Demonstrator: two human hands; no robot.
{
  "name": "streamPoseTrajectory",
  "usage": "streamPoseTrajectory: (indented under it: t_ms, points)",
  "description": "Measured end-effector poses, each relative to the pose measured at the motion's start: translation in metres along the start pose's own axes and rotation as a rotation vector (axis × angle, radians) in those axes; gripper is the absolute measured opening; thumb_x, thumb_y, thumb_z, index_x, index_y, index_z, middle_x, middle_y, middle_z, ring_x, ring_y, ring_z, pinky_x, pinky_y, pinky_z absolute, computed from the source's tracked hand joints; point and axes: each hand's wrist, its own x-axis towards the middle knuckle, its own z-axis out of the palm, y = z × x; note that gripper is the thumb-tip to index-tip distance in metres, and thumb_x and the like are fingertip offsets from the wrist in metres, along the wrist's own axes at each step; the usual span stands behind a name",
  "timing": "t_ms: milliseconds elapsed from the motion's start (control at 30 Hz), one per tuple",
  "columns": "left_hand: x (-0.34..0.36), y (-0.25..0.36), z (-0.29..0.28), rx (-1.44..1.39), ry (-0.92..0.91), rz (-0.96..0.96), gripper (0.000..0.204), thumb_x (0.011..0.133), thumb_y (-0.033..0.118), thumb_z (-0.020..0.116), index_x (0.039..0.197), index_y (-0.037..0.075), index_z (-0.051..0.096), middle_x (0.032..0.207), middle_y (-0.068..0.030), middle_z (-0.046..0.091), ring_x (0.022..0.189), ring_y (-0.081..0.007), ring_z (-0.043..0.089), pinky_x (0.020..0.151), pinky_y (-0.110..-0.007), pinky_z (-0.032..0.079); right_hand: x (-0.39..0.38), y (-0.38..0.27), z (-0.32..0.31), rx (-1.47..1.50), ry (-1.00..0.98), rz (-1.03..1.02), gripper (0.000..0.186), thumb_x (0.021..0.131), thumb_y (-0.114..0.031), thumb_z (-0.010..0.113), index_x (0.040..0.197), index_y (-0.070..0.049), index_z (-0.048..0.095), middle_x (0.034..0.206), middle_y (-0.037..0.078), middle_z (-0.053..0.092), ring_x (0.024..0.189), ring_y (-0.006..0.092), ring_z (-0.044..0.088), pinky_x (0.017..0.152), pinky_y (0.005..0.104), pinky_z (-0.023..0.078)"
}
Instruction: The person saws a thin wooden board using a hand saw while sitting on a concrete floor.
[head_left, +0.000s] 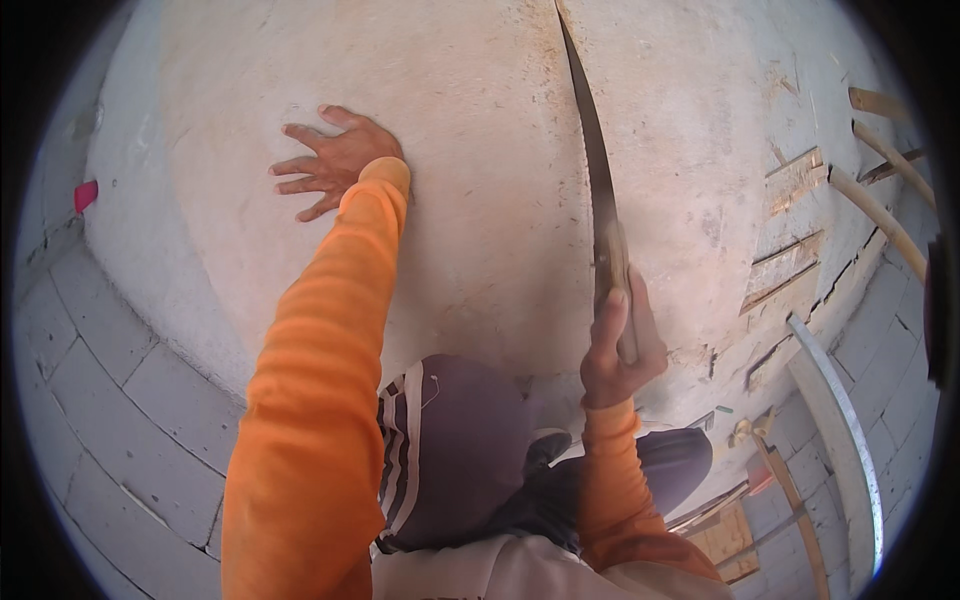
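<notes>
Here, right hand [618, 345] grips saw [598, 190]; left hand [335, 160] spread flat on block [480, 200].

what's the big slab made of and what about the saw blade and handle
The slab looks like pale, matt, chalky material, maybe plaster or aerated concrete, judging by its powdery, pitted surface and crumbled edge. The saw blade looks like dull grey metal, thin and dusty. The handle in the right hand seems to be plain wood, tan and unvarnished.
</notes>
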Motion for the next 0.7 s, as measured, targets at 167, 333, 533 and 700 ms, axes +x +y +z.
streamPoseTrajectory:
  t_ms: [167, 333, 533, 700]
  points:
    - [0.000, 0.001, 0.000, -0.011, -0.030, -0.013, 0.066, 0.105, 0.058, 0.029, 0.162, 0.025, 0.034, 0.169, -0.0258, 0.020, 0.159, -0.0424, 0.013, 0.122, -0.071, 0.011, 0.053, -0.005, 0.034, 0.044, 0.020, -0.044, 0.031, 0.099, -0.010, 0.070, 0.125, 0.006, 0.071, 0.085, 0.011, 0.076, 0.067, 0.0094, 0.065, 0.061, 0.0235, 0.051]
    - [-0.001, 0.001, 0.000, -0.037, -0.014, -0.007, 0.066, 0.105, 0.057, 0.030, 0.162, 0.025, 0.034, 0.169, -0.0260, 0.021, 0.159, -0.0427, 0.013, 0.122, -0.071, 0.010, -0.068, -0.001, -0.052, -0.159, -0.052, 0.013, 0.033, 0.100, -0.005, 0.060, 0.125, 0.016, 0.065, 0.106, 0.028, 0.076, 0.089, 0.0265, 0.078, 0.078, 0.0311, 0.061]
    - [-0.001, 0.001, -0.002, -0.023, -0.011, -0.011, 0.066, 0.104, 0.057, 0.032, 0.162, 0.026, 0.033, 0.169, -0.0254, 0.022, 0.158, -0.0421, 0.015, 0.122, -0.071, 0.011, 0.055, 0.005, 0.045, 0.118, 0.093, -0.115, 0.029, 0.099, -0.008, 0.069, 0.124, 0.006, 0.071, 0.084, 0.011, 0.075, 0.069, 0.0064, 0.062, 0.063, 0.0228, 0.051]
    - [0.000, 0.002, -0.001, -0.041, -0.025, -0.002, 0.064, 0.105, 0.054, 0.033, 0.162, 0.027, 0.034, 0.169, -0.0251, 0.022, 0.158, -0.0419, 0.015, 0.122, -0.070, 0.011, -0.010, 0.006, -0.007, -0.037, -0.013, 0.018, 0.032, 0.100, -0.006, 0.065, 0.126, 0.011, 0.067, 0.097, 0.021, 0.076, 0.080, 0.0162, 0.071, 0.070, 0.0271, 0.056]
